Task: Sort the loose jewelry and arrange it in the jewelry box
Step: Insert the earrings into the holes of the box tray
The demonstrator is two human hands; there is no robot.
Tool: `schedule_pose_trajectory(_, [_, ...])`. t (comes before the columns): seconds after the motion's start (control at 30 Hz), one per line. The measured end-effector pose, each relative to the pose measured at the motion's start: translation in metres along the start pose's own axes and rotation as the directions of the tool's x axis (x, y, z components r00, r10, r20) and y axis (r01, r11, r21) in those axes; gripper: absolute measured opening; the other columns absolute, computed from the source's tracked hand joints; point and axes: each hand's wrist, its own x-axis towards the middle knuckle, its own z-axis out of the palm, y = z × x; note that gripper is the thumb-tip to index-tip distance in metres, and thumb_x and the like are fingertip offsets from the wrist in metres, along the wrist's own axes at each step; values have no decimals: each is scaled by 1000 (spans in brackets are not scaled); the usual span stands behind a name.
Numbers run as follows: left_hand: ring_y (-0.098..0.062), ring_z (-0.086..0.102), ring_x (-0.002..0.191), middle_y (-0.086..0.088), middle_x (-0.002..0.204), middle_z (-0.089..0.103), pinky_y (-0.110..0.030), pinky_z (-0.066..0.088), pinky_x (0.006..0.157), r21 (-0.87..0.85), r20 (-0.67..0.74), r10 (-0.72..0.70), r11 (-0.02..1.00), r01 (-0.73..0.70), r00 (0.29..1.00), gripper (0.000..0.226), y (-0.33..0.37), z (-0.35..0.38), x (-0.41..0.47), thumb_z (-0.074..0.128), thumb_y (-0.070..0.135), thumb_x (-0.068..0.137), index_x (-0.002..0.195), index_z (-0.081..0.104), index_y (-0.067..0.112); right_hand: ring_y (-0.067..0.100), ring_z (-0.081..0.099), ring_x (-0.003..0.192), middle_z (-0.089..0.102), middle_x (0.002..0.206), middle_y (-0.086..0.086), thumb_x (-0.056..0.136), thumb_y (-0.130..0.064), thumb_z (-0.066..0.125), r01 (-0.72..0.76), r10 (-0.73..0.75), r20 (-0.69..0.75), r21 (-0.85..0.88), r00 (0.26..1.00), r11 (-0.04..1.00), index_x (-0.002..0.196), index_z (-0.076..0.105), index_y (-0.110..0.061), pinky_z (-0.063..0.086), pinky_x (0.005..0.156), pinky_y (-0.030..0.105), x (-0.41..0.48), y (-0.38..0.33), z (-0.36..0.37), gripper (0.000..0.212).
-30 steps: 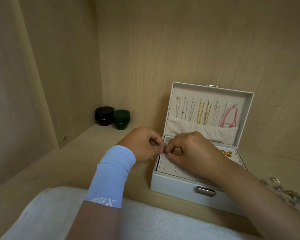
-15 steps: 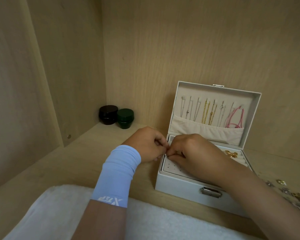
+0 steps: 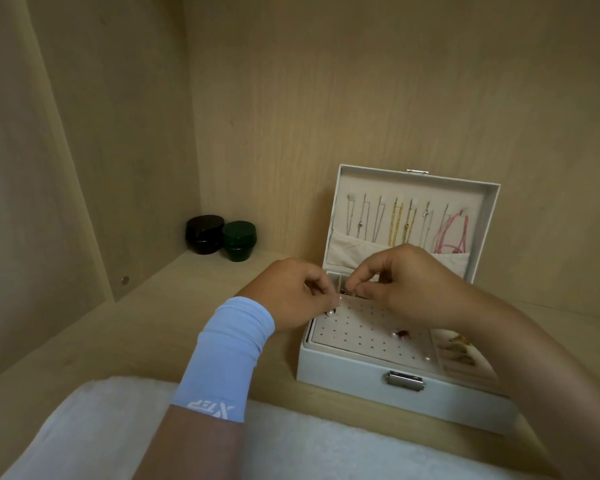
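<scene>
A white towel point(image 3: 309, 452) lies nearest on a wooden shelf point(image 3: 136, 334). Beyond it stands an open jewelry box point(image 3: 343, 370). The left hand point(image 3: 291, 296), blue-sleeved, pinches a pearl earring point(image 3: 330, 312) at the far left corner of the box's dotted panel point(image 3: 354, 337). The right hand point(image 3: 420, 285) pinches a small dark piece point(image 3: 346, 291) just beside it. Necklaces point(image 3: 395, 223) hang in the lid. Two dark jars point(image 3: 205, 233) stand in the far corner.

Brown jar point(image 3: 204, 233), green jar point(image 3: 239, 241), white towel point(image 3: 101, 438)

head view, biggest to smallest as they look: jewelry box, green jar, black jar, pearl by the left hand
1. jewelry box.
2. black jar and green jar, too alike to rank.
3. pearl, smallest.
</scene>
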Motion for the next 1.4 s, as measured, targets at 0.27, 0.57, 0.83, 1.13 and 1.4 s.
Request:
schedule_pose_trajectory(0.27, [17,54,70,17,87,69,-5,39,62,92,61,5,996,-11,998,9,2,0,1,78,26,82,89,78,29,-7,64,82,72,85,-25,77,-39,84,-156,205,314,-173,927,972,92,78,-37,45,73,11,-23,15,-42,16])
schedule_pose_trajectory(0.57, [1,52,67,22,80,66,-12,44,68,-30,-142,50,998,-55,989,17,3,0,0,68,24,89,87,73,40,-16,60,71,71,76,-26,81,-23,83,-76,79,103,-25,992,997,86,80,-33,39,62,1,-13,16,-21,12])
schedule_pose_trajectory(0.83, [-2,56,74,19,89,66,-15,41,68,134,15,5,991,-7,1000,12,5,1,-1,77,26,82,87,76,37,-4,65,74,73,75,-18,78,-26,85,-56,70,-104,126,992,990,80,81,-28,51,70,15,-2,10,18,5])
schedule_pose_trajectory(1.13, [5,52,59,19,79,67,-11,37,61,134,8,-67,989,65,998,9,7,-3,-4,80,25,80,87,77,30,-9,61,69,71,72,-20,79,-25,84,-6,10,-136,29,991,1000,83,81,-33,42,62,8,-5,7,31,9])
schedule_pose_trajectory(1.4, [-1,55,69,19,80,65,-12,38,60,147,13,-92,985,89,996,7,8,-5,-3,81,26,78,83,78,30,-7,64,75,71,76,-25,81,-34,81,8,-32,-171,-138,985,990,84,80,-37,51,66,21,-9,6,36,4])
